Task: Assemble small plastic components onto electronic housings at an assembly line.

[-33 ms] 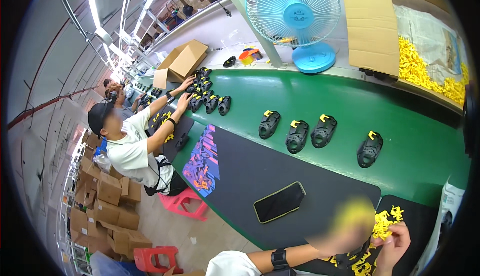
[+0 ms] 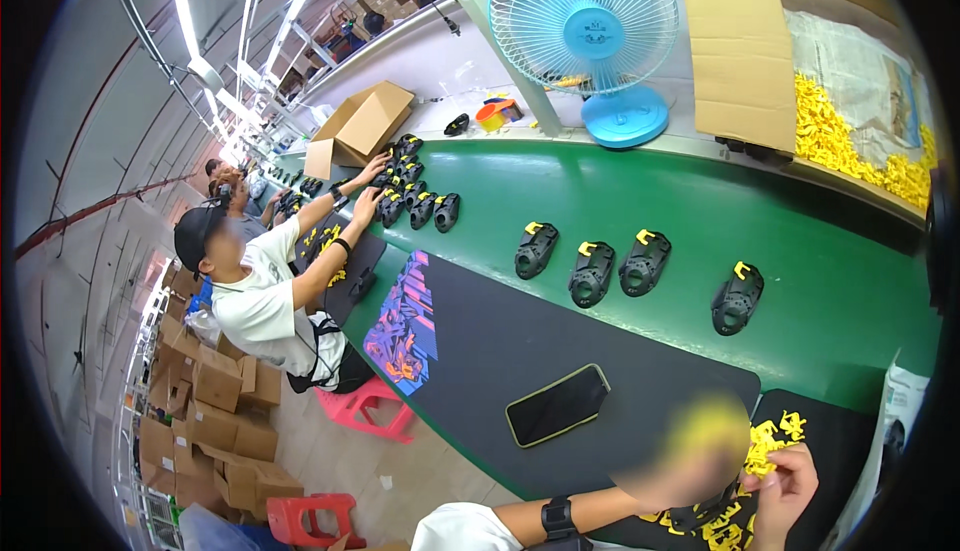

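Observation:
Low on the right, my left hand (image 2: 688,466) lies under a blurred patch, its fingers hidden, with a yellow smear above it. My right hand (image 2: 787,496) is closed, thumb and fingertips bent together against small yellow plastic clips (image 2: 768,443); whether one is pinched between them I cannot make out. More loose yellow clips (image 2: 722,531) lie beneath and between the hands. Part of a dark object shows under my left hand, too covered to name. Beyond the hands, black plastic shells with yellow clips on top, such as this shell (image 2: 738,301), rest on the green tabletop (image 2: 480,176).
A phone (image 2: 558,406) lies on the black mat (image 2: 480,321). A blue fan (image 2: 625,116) stands at the back, beside a carton (image 2: 745,71) of yellow clips. To the left, a co-worker (image 2: 255,281) reaches toward several shells. Red stools (image 2: 368,411) and cartons stand on the floor.

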A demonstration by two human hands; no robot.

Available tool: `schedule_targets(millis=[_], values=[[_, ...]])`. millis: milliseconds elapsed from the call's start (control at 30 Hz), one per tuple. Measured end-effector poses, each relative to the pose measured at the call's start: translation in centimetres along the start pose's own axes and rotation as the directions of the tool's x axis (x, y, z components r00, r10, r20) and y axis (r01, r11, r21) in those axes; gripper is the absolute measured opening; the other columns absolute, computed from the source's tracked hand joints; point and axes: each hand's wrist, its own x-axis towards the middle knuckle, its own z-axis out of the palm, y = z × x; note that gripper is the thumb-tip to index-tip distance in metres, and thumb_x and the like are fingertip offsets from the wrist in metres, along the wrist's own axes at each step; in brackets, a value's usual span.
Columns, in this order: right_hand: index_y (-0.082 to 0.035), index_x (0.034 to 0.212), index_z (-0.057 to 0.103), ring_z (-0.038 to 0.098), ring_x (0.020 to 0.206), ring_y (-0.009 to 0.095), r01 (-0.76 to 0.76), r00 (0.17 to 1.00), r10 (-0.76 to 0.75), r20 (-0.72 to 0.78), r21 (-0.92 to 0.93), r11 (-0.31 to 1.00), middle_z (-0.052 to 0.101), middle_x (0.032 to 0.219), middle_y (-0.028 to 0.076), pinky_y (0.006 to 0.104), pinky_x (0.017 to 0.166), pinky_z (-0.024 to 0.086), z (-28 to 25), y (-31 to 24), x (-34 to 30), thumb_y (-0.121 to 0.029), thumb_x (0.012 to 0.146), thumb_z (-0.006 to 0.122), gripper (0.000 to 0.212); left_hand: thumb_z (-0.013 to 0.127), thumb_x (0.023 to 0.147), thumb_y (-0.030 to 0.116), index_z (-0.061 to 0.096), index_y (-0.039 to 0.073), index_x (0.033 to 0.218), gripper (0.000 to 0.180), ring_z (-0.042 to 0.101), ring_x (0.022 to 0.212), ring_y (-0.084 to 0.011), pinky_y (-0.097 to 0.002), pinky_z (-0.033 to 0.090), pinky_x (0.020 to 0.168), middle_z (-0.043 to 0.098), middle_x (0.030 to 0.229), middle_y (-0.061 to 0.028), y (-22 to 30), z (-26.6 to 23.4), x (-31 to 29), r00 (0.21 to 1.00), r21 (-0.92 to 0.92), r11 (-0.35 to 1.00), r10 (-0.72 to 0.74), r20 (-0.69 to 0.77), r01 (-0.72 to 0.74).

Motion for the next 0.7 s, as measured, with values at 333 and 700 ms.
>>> schedule_targets(millis=[333,700], values=[[0.0,0.089,0.068,0.065,0.072,0.026,0.118,0.991,-0.09,0.104,-0.309,0.944,0.067,0.083,0.014,0.0314,0.066,0.051,3.2,-7.1,3.0,0.001,0.068,0.072,0.022,0.076,0.08,0.026,0.031,-0.004,0.145,0.084,0.042,0.132,-0.0258,-0.0388,0.031,0.111,0.046,0.14,-0.0159,4.5,-0.5,0.4,0.957,0.517,0.85,0.227,-0.178,-0.106],[-0.009,0.108,0.071,0.067,0.076,0.017,0.295,0.917,-0.237,0.321,-0.146,0.944,0.066,0.099,0.005,0.0288,0.064,0.057,3.4,-6.5,4.4,0.001,0.073,0.075,0.037,0.091,0.063,0.032,0.045,-0.008,0.136,0.095,0.057,0.116,-0.0304,-0.0417,0.046,0.099,0.057,0.124,-0.0232,3.9,-2.6,0.9,0.827,0.441,0.817,0.507,-0.243,-0.371]])
